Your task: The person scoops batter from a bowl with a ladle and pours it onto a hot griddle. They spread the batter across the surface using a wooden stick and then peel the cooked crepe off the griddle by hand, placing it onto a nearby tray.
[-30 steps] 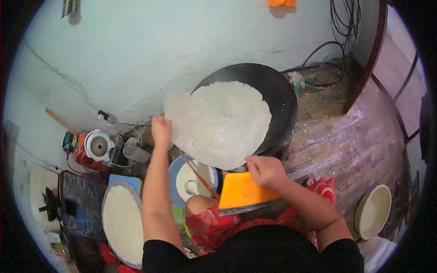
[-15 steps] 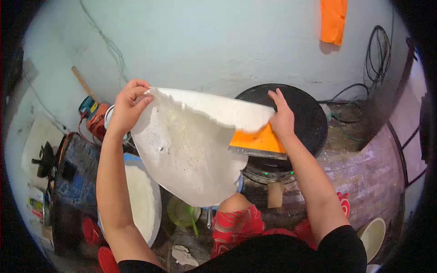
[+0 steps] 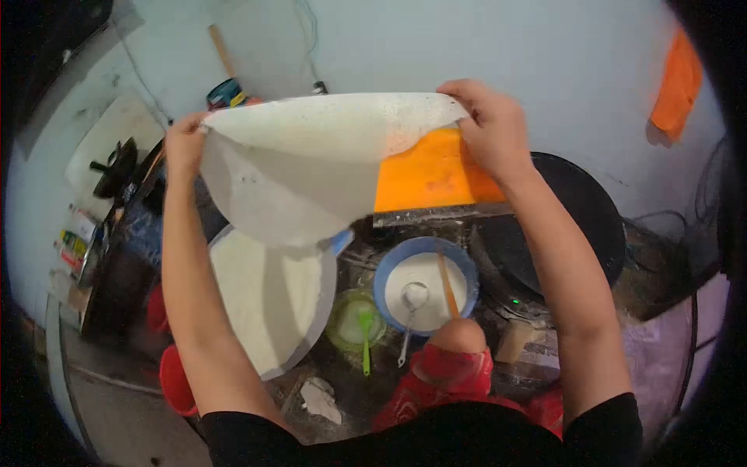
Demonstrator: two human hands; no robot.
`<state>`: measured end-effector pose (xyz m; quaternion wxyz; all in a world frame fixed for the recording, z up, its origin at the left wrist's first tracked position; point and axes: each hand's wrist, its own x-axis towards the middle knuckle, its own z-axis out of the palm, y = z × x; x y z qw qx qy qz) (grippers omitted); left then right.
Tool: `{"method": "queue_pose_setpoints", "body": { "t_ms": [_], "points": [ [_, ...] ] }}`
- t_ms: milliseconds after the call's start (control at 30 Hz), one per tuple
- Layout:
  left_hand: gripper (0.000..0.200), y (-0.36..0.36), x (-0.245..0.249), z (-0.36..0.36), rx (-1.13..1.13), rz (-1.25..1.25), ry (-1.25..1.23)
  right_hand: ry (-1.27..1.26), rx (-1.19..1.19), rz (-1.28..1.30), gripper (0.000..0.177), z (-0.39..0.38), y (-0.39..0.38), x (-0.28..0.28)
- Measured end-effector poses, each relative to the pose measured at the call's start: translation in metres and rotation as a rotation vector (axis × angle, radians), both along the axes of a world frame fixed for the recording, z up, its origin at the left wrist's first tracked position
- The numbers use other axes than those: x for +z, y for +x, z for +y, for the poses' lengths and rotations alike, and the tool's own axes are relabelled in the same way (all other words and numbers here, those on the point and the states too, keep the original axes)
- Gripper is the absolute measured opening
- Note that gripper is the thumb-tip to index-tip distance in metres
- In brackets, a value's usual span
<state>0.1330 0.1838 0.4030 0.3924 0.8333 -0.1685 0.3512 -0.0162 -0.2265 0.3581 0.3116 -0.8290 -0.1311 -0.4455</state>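
Note:
A thin, whitish round sheet [image 3: 311, 132] hangs in the air, its top edge stretched between both hands. My left hand [image 3: 185, 146] pinches its left corner. My right hand [image 3: 492, 128] grips the right corner, with an orange scraper [image 3: 432, 173] with a dark lower edge at the same hand; how the fingers hold the scraper is hidden. Beneath the sheet's lower edge lies a large tray [image 3: 331, 300] bearing a pale round layer. To the right, partly behind my right forearm, is a round black hot plate [image 3: 580, 218].
A blue bowl [image 3: 381, 268] of white liquid holds a ladle and a wooden stick. Beside it a green bowl [image 3: 340, 340] holds a green brush [image 3: 366, 342]. A red container [image 3: 177, 381] stands lower left, a black pan [image 3: 117, 167] farther left. An orange cloth [image 3: 678, 86] hangs on the wall.
The view has turned left. Both hands have carried the sheet leftward, away from the hot plate and over the tray. My right hand now grips the sheet's right corner, its top edge pulled straighter.

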Motion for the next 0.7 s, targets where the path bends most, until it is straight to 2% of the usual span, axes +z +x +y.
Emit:
{"method": "queue_pose_setpoints", "body": {
  "t_ms": [33, 67, 133, 200, 233, 300, 333, 367, 433, 533, 633, 667, 700],
  "points": [
    [0.022, -0.046, 0.02, 0.008, 0.129, -0.028, -0.013, 0.013, 0.109, -0.12, 0.034, 0.017, -0.002, -0.002],
    [0.024, -0.101, 0.028, 0.014, 0.263, -0.059, -0.024, 0.018, 0.156, -0.114, 0.034, 0.034, -0.004, -0.013],
    [0.025, -0.167, 0.007, 0.043, 0.236, -0.361, 0.076, 0.042, 0.355, -0.083, 0.039, 0.065, -0.014, -0.041],
    [0.024, -0.221, -0.043, 0.07, 0.363, -0.382, 0.116, 0.015, 0.536, 0.037, 0.043, 0.095, -0.012, -0.082],
    [0.022, -0.243, -0.069, 0.073, 0.439, -0.39, 0.225, -0.025, 0.591, 0.133, 0.044, 0.111, -0.009, -0.109],
    [0.022, -0.279, -0.141, 0.097, 0.451, -0.29, 0.219, -0.074, 0.659, 0.224, 0.045, 0.136, -0.008, -0.152],
    [0.027, -0.295, -0.179, 0.116, 0.5, -0.16, 0.272, -0.125, 0.618, 0.443, 0.046, 0.148, -0.009, -0.169],
    [0.027, -0.305, -0.215, 0.126, 0.516, -0.08, 0.264, -0.182, 0.568, 0.656, 0.047, 0.158, -0.009, -0.182],
    [0.026, -0.315, -0.275, 0.145, 0.498, 0.019, 0.291, -0.22, 0.532, 0.698, 0.047, 0.169, -0.008, -0.201],
    [0.032, -0.314, -0.328, 0.154, 0.526, 0.175, 0.274, -0.294, 0.45, 0.763, 0.052, 0.173, -0.013, -0.197],
    [0.03, -0.304, -0.348, 0.173, 0.593, 0.288, 0.321, 0.011, 0.435, 0.542, 0.046, 0.167, -0.01, -0.204],
    [0.03, -0.3, -0.347, 0.18, 0.596, 0.287, 0.318, 0.007, 0.438, 0.541, 0.046, 0.167, -0.012, -0.204],
    [0.03, -0.295, -0.344, 0.187, 0.636, 0.263, 0.364, 0.156, 0.442, 0.637, 0.044, 0.166, -0.015, -0.203]
  ]
}}
